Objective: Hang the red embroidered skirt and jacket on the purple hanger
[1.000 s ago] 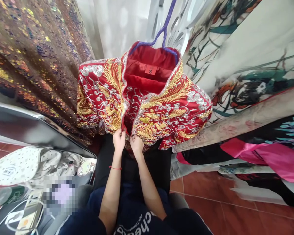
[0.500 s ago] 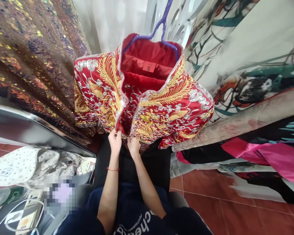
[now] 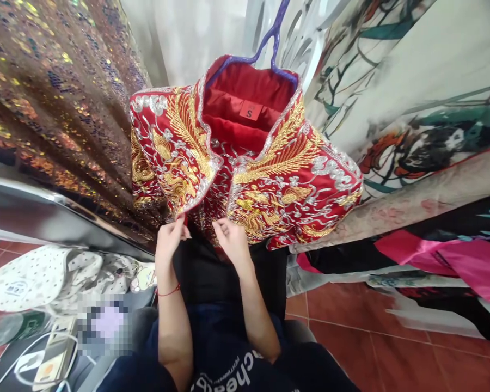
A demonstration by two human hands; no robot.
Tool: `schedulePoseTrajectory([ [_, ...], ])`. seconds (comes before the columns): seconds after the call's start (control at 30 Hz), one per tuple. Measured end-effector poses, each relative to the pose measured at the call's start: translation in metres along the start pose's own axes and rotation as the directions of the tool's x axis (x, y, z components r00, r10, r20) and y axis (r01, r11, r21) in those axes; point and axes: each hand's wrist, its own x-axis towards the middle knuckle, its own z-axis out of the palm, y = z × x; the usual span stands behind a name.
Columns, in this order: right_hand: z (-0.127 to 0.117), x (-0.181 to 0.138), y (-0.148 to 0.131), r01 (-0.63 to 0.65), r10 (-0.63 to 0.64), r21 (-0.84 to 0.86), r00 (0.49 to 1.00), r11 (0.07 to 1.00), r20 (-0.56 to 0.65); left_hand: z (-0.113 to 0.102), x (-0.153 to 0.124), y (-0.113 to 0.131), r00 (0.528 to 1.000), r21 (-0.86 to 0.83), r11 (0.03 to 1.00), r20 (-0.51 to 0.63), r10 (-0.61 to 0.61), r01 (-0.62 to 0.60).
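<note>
A red embroidered jacket with gold and silver thread hangs in front of me on a purple hanger. Its collar is upright, and a red label marked S shows inside. The front lies parted. My left hand, with a red string bracelet, pinches the lower corner of the left front panel and holds it out to the left. Close to the other panel's front edge, my right hand has thumb and fingertips pressed together; whatever they hold, if anything, is too small to make out.
Sequined fabric hangs at the left, and a painted cloth at the right. A spotted white cloth item, a bottle and a white cable lie lower left. Black and pink garments hang over the tiled floor.
My left hand has moved left, pulling the left front panel outward, so the front gap is wider. My right hand has shifted slightly right and turned, its fingers off the panel's lower edge.
</note>
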Motion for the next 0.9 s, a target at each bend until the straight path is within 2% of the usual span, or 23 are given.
schedulePoseTrajectory([
  [0.03,-0.017,-0.007,-0.012,0.183,-0.169,0.064,0.969,0.981,-0.181,0.004,0.000,-0.001,0.990,0.035,0.998,0.130,-0.063,0.059],
  [0.07,-0.036,-0.014,-0.024,0.352,-0.308,0.055,0.876,0.935,-0.372,0.009,-0.001,0.000,0.967,0.055,0.994,0.232,-0.106,0.096],
  [0.1,-0.055,-0.019,-0.035,0.464,-0.398,-0.023,0.731,0.885,-0.554,0.013,-0.003,0.003,0.945,0.048,0.993,0.306,-0.117,0.108],
  [0.13,-0.075,-0.022,-0.046,0.521,-0.454,-0.133,0.555,0.843,-0.697,0.017,-0.005,0.009,0.933,0.011,0.996,0.349,-0.091,0.093],
  [0.17,-0.093,-0.023,-0.056,0.520,-0.483,-0.254,0.370,0.815,-0.793,0.020,-0.009,0.016,0.930,-0.050,0.997,0.367,-0.034,0.056],
  [0.2,-0.110,-0.021,-0.065,0.483,-0.494,-0.345,0.223,0.805,-0.840,0.023,-0.013,0.025,0.932,-0.125,0.992,0.360,0.043,0.002],
  [0.23,-0.124,-0.017,-0.073,0.426,-0.489,-0.396,0.133,0.813,-0.862,0.026,-0.016,0.034,0.934,-0.200,0.978,0.334,0.128,-0.062],
  [0.27,-0.136,-0.010,-0.080,0.363,-0.487,-0.421,0.110,0.831,-0.866,0.029,-0.020,0.045,0.930,-0.263,0.956,0.301,0.211,-0.131],
  [0.3,-0.144,-0.001,-0.084,0.304,-0.495,-0.442,0.119,0.844,-0.861,0.031,-0.023,0.055,0.920,-0.308,0.930,0.268,0.286,-0.199],
  [0.37,-0.153,0.020,-0.088,0.208,-0.513,-0.477,0.187,0.854,-0.838,0.035,-0.028,0.073,0.890,-0.326,0.889,0.217,0.401,-0.321],
  [0.43,-0.155,0.040,-0.083,0.148,-0.539,-0.518,0.212,0.842,-0.815,0.037,-0.030,0.088,0.875,-0.255,0.870,0.136,0.465,-0.422],
  [0.5,-0.156,0.058,-0.073,0.130,-0.565,-0.549,0.185,0.825,-0.804,0.036,-0.030,0.100,0.865,-0.166,0.851,-0.021,0.502,-0.498],
  [0.53,-0.158,0.066,-0.067,0.136,-0.575,-0.559,0.166,0.818,-0.801,0.035,-0.030,0.106,0.844,-0.139,0.833,-0.115,0.523,-0.535],
  [0.63,-0.169,0.085,-0.052,0.199,-0.601,-0.574,0.113,0.794,-0.792,0.026,-0.023,0.125,0.715,-0.088,0.739,-0.351,0.605,-0.668],
  [0.7,-0.177,0.095,-0.047,0.258,-0.623,-0.583,0.111,0.771,-0.774,0.019,-0.012,0.141,0.616,-0.016,0.686,-0.455,0.643,-0.728],
  [0.77,-0.181,0.102,-0.043,0.301,-0.636,-0.580,0.136,0.757,-0.760,0.011,0.002,0.158,0.559,0.074,0.665,-0.477,0.678,-0.743],
  [0.9,-0.180,0.102,-0.040,0.330,-0.612,-0.534,0.211,0.779,-0.762,-0.003,0.031,0.184,0.494,0.350,0.590,-0.331,0.804,-0.727],
])
